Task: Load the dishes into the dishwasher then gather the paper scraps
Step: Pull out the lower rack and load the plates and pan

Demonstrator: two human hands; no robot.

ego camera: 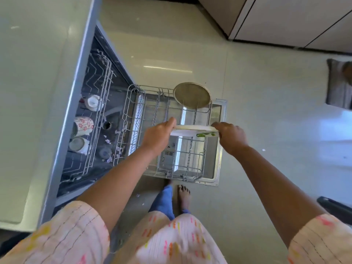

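Both my hands hold one white plate [190,130] with a green pattern on its right rim, edge-on, just above the pulled-out lower rack [131,134] of the open dishwasher. My left hand [159,135] grips the plate's left edge and my right hand [231,137] grips its right edge. A beige round plate [192,95] stands upright at the rack's far end. In the upper rack [99,103] lie a floral mug [83,125], a white cup [93,102] and another cup [79,145].
The open dishwasher door [219,141] lies flat on the tiled floor under the rack. Small paper scraps [112,147] lie inside the dishwasher and on the floor near my feet [183,195]. A countertop [28,92] runs along the left; cabinets [285,18] stand at the top right.
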